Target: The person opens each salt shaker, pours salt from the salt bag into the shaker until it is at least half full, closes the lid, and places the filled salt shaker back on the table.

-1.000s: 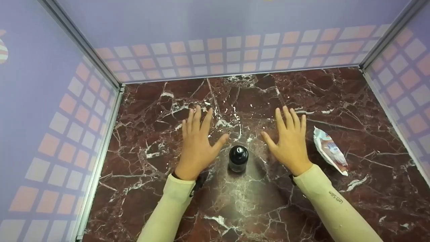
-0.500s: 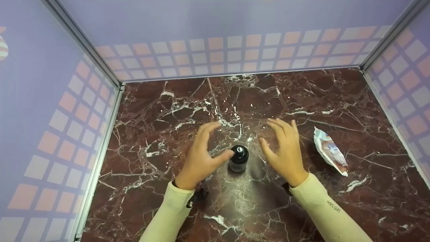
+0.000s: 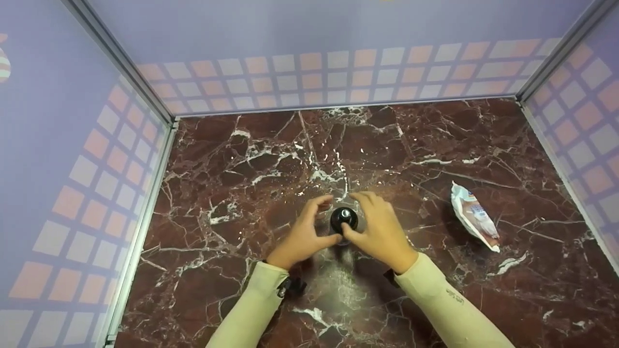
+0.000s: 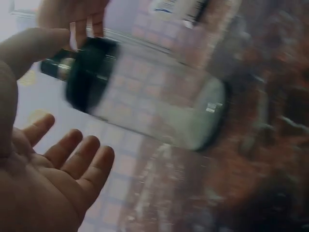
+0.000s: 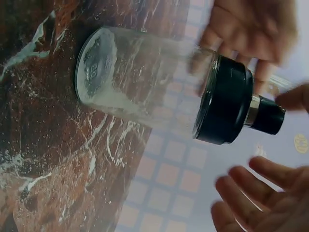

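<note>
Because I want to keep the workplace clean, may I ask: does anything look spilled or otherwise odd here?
Yes: fine pale grains lie scattered on the marble-patterned table near the upright bottle. They look spilled because they appear as loose specks, unlike the pattern's continuous veins.

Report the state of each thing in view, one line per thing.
Clear bottle: upright, with pale residue at the bottom
Black lid: on the bottle
Tabletop: scattered with pale specks
Packet: lying down; sealed or opened, cannot tell
Left hand: loosely open beside the bottle, not gripping it
Right hand: loosely open beside the bottle; thumb contact unclear
</note>
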`<state>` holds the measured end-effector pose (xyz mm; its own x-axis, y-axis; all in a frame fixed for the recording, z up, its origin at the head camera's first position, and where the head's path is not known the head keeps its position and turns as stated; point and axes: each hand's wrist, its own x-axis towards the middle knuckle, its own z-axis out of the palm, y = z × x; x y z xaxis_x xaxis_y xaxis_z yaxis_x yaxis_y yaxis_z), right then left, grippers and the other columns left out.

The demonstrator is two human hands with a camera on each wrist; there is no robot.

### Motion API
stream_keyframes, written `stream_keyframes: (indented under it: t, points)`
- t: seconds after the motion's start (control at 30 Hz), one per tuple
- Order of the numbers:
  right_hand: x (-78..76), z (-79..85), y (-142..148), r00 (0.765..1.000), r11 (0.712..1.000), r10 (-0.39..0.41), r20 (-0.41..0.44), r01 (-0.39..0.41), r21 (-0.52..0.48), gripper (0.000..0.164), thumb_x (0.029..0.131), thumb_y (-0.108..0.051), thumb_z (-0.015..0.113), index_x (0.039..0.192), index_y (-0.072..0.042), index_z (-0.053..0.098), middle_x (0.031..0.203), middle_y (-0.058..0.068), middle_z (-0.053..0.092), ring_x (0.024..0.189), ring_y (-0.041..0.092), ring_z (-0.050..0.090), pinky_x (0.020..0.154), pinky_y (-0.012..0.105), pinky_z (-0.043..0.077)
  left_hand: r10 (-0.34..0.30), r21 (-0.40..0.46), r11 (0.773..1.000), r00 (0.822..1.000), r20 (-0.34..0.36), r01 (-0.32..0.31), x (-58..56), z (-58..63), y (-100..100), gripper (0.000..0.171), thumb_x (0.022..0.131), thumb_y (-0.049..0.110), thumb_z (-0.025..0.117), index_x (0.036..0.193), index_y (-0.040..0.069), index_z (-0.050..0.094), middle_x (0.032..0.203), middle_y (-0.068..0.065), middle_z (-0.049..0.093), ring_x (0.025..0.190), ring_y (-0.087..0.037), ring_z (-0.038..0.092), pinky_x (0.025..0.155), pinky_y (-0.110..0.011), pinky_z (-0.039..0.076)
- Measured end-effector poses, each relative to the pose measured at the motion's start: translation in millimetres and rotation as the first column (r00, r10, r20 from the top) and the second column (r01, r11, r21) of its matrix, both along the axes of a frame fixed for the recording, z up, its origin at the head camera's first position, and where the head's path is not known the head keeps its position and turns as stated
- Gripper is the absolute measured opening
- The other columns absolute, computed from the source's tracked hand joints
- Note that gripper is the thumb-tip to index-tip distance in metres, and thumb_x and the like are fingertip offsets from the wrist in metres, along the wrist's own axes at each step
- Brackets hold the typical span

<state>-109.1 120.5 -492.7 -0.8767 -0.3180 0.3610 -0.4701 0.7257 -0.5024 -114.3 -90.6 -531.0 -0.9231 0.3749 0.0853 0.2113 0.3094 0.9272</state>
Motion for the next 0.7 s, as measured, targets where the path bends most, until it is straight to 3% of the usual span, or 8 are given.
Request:
stream_keyframes:
  t: [0.17,0.3,0.43,0.7]
  points:
    - [-5.4,-3.4,-8.1,0.999,0.997,-0.031,0.01,0.031,0.073,0.067,0.082,-0.04,0.084,0.13,0.001,0.062,0.117,0.017,0.065,0.103,0.034,0.059,0.096,0.049,0.046,0.036,-0.119,0.992,0.999,0.014,-0.034,-3.8,-16.7,15.1,0.089,0.075,0.035,0.091,0.15,0.017,0.045,0.145,-0.006,0.052,0.132,-0.024,0.052,0.115,-0.049,0.041]
    - [-6.7,-0.9,-13.1,0.998,0.99,-0.064,-0.015,0.066,0.124,0.061,0.081,-0.047,0.085,0.117,-0.002,0.067,0.103,0.013,0.063,0.092,0.032,0.055,0.089,0.047,0.043,0.053,-0.146,0.987,0.996,-0.071,-0.063,-5.2,-22.9,27.7,0.074,0.075,0.025,0.09,0.137,0.01,0.052,0.135,-0.007,0.058,0.126,-0.024,0.057,0.113,-0.043,0.044]
    - [-5.5,1.5,-15.3,0.997,0.979,-0.073,-0.027,0.077,0.186,0.056,0.08,-0.05,0.085,0.107,-0.004,0.068,0.098,0.012,0.061,0.087,0.032,0.056,0.082,0.048,0.045,0.075,-0.183,0.978,0.987,-0.143,-0.101,-6.5,-21.0,36.4,0.067,0.072,0.015,0.088,0.128,0.009,0.051,0.129,-0.01,0.061,0.119,-0.026,0.062,0.106,-0.04,0.05]
    - [-2.0,-3.9,-16.7,0.998,0.99,-0.061,0.024,0.057,0.128,0.051,0.078,-0.038,0.09,0.105,-0.002,0.064,0.097,0.012,0.052,0.087,0.03,0.052,0.075,0.046,0.053,0.07,-0.281,0.955,0.992,-0.109,-0.098,-8.6,-14.4,37.2,0.063,0.073,0.02,0.088,0.122,0.013,0.05,0.126,-0.008,0.064,0.112,-0.025,0.066,0.098,-0.04,0.055]
